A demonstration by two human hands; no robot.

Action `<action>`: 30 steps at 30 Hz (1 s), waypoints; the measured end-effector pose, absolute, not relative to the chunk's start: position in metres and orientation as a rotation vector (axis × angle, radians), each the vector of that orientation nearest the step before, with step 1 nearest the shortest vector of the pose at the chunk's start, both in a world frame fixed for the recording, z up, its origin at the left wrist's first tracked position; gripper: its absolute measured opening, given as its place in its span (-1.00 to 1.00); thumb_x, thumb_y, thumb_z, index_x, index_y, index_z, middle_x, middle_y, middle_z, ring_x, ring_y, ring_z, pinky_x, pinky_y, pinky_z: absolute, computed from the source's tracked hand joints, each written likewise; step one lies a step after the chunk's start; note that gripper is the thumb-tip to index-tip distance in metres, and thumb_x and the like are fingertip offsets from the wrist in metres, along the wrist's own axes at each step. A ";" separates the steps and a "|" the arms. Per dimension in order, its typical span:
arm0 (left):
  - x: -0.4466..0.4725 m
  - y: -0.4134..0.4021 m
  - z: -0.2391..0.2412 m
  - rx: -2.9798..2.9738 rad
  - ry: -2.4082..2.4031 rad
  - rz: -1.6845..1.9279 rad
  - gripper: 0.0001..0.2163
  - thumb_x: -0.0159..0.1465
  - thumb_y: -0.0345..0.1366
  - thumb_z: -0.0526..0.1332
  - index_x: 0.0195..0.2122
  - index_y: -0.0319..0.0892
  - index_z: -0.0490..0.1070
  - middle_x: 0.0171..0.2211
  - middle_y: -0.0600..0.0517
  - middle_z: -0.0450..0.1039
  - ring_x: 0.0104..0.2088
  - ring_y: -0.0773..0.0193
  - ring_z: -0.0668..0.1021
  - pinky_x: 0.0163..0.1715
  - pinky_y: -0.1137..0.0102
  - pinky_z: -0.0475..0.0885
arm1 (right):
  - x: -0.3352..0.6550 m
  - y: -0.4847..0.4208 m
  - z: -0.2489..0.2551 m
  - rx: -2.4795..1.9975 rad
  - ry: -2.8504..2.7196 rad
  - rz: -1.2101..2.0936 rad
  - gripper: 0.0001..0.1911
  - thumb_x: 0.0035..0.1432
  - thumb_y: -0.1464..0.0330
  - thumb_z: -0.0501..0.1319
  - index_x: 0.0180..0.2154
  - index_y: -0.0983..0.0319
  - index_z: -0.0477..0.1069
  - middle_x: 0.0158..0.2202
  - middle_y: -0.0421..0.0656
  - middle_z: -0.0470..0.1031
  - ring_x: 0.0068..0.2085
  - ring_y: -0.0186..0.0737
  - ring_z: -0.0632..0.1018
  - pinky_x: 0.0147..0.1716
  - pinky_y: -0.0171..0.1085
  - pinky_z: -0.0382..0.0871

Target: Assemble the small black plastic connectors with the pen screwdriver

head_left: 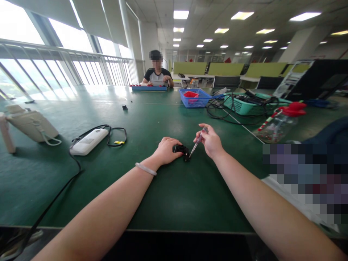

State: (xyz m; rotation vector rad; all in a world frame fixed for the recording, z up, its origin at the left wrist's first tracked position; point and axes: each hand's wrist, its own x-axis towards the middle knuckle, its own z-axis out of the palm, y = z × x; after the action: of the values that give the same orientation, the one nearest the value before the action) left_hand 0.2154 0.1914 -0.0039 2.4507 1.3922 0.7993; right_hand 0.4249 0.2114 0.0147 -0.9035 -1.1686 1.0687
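My left hand (168, 150) is closed around a small black part (182, 149) and holds it down on the green table. What exactly the part is, I cannot make out; my fingers cover some of it. In my right hand (211, 142) is a screwdriver (199, 140) with a clear handle, gripped between the fingers. It slants down to the left, and its tip meets or nearly meets the right end of the black part.
Left of my hands lie a white power bank (89, 142) with a black strap and a beige bag-like object (31, 123). Ahead are a blue basket (194, 99), a green basket (241, 106) with cables and a red-lidded jar (281, 125). Across the table (152, 123) sits a person (157, 74).
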 end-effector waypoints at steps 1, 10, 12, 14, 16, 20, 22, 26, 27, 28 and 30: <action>0.215 0.191 -0.003 2.444 1.398 0.792 -0.63 0.10 -0.11 0.35 -0.07 -0.07 0.54 0.00 -0.01 0.54 0.12 0.00 0.43 0.18 0.12 0.26 | 0.425 0.210 0.017 -0.888 -1.210 0.993 -0.79 0.17 0.38 0.11 -0.12 0.13 0.26 -0.55 -0.36 0.38 -0.59 -0.30 0.47 -0.49 -0.25 0.40; 0.216 0.189 -0.001 2.390 1.431 0.708 -0.53 0.11 -0.16 0.34 0.07 -0.03 0.46 0.03 -0.03 0.51 0.15 -0.02 0.39 0.17 0.11 0.30 | 0.414 0.180 0.035 -0.752 -1.278 0.498 -0.77 0.24 0.32 0.18 -0.05 0.06 0.29 -0.41 -0.28 0.41 -0.43 -0.30 0.49 -0.35 -0.27 0.44; 0.216 0.189 0.000 2.373 1.422 0.705 -0.53 0.11 -0.17 0.34 0.08 -0.01 0.45 0.03 -0.02 0.51 0.14 0.00 0.39 0.17 0.11 0.30 | 0.409 0.176 0.036 -0.745 -1.286 0.509 -0.76 0.23 0.33 0.20 -0.05 0.05 0.31 -0.37 -0.26 0.44 -0.37 -0.26 0.52 -0.25 -0.22 0.47; 0.216 0.188 -0.001 2.360 1.418 0.705 -0.54 0.11 -0.19 0.34 0.07 0.02 0.46 0.01 0.00 0.52 0.13 0.02 0.41 0.17 0.13 0.31 | 0.405 0.174 0.034 -0.747 -1.316 0.514 -0.76 0.22 0.33 0.22 -0.06 0.06 0.32 -0.35 -0.25 0.46 -0.34 -0.23 0.53 -0.21 -0.20 0.47; 0.217 0.188 -0.001 2.354 1.415 0.704 -0.56 0.11 -0.20 0.34 0.06 0.03 0.47 -0.01 0.01 0.53 0.11 0.04 0.42 0.16 0.15 0.32 | 0.403 0.174 0.032 -0.757 -1.353 0.515 -0.75 0.21 0.34 0.24 -0.07 0.07 0.32 -0.34 -0.24 0.47 -0.33 -0.23 0.54 -0.19 -0.21 0.46; 0.217 0.189 -0.001 2.364 1.408 0.700 -0.57 0.12 -0.20 0.34 0.05 0.03 0.48 -0.03 0.01 0.54 0.09 0.05 0.44 0.15 0.17 0.33 | 0.404 0.180 0.025 -0.775 -1.435 0.510 -0.75 0.21 0.33 0.24 -0.07 0.08 0.30 -0.32 -0.24 0.50 -0.32 -0.25 0.54 -0.17 -0.22 0.45; 0.217 0.189 -0.001 2.367 1.406 0.694 -0.58 0.12 -0.19 0.34 0.05 0.02 0.48 -0.04 0.02 0.54 0.08 0.05 0.44 0.15 0.18 0.34 | 0.405 0.184 0.021 -0.785 -1.506 0.514 -0.77 0.24 0.33 0.20 -0.06 0.08 0.29 -0.31 -0.24 0.51 -0.33 -0.25 0.55 -0.19 -0.22 0.45; 0.217 0.189 0.000 2.373 1.408 0.682 -0.58 0.12 -0.19 0.34 0.05 0.01 0.48 -0.04 0.02 0.55 0.08 0.05 0.44 0.15 0.18 0.33 | 0.406 0.187 0.020 -0.812 -1.556 0.535 -0.77 0.24 0.33 0.19 -0.06 0.08 0.30 -0.32 -0.24 0.52 -0.35 -0.25 0.55 -0.22 -0.23 0.45; 0.217 0.189 0.001 2.373 1.411 0.681 -0.58 0.13 -0.19 0.34 0.05 0.01 0.48 -0.04 0.01 0.55 0.08 0.05 0.44 0.15 0.18 0.33 | 0.406 0.186 0.021 -0.817 -1.541 0.534 -0.77 0.23 0.33 0.20 -0.06 0.08 0.31 -0.32 -0.24 0.52 -0.34 -0.25 0.55 -0.21 -0.23 0.45; 0.217 0.189 0.001 2.370 1.414 0.681 -0.58 0.13 -0.19 0.34 0.05 0.01 0.48 -0.04 0.01 0.55 0.08 0.05 0.44 0.15 0.18 0.33 | 0.406 0.184 0.023 -0.818 -1.516 0.533 -0.77 0.22 0.33 0.21 -0.07 0.08 0.32 -0.32 -0.23 0.52 -0.34 -0.25 0.55 -0.20 -0.22 0.45; 0.217 0.188 0.001 2.361 1.422 0.687 -0.58 0.13 -0.19 0.34 0.04 0.01 0.48 -0.05 0.01 0.55 0.08 0.05 0.44 0.14 0.17 0.34 | 0.406 0.179 0.027 -0.804 -1.444 0.529 -0.77 0.22 0.33 0.22 -0.08 0.07 0.33 -0.32 -0.23 0.52 -0.34 -0.24 0.54 -0.19 -0.22 0.45</action>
State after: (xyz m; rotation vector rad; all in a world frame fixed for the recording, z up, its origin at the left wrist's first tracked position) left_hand 0.2167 0.1881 0.0007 2.3614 1.4216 0.6870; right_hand 0.4059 0.1791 0.0267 -0.8035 -1.4438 0.5288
